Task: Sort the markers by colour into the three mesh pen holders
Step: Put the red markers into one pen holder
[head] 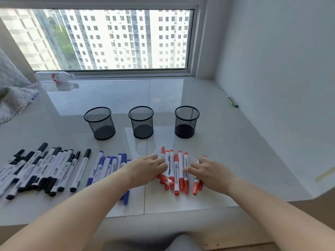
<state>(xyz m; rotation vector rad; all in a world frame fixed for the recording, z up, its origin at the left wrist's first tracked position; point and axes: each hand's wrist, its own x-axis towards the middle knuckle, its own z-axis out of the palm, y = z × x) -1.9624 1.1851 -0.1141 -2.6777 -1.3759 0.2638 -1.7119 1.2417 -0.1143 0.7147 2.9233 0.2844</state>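
My left hand (145,168) and right hand (208,170) rest on the red markers (176,171) between them, fingers loosely extended, gripping nothing. Three mesh pen holders (141,122) stand beyond my hands on the worktop (226,151).

Your left hand (148,169) and right hand (208,170) rest on either side of the bunch of red-capped whiteboard markers (176,171), fingers touching it. To their left lie the blue-capped markers (108,165), then the black-capped markers (45,169). Three black mesh pen holders (141,122) stand upright in a row beyond, on the glossy pale tiled surface (235,151).
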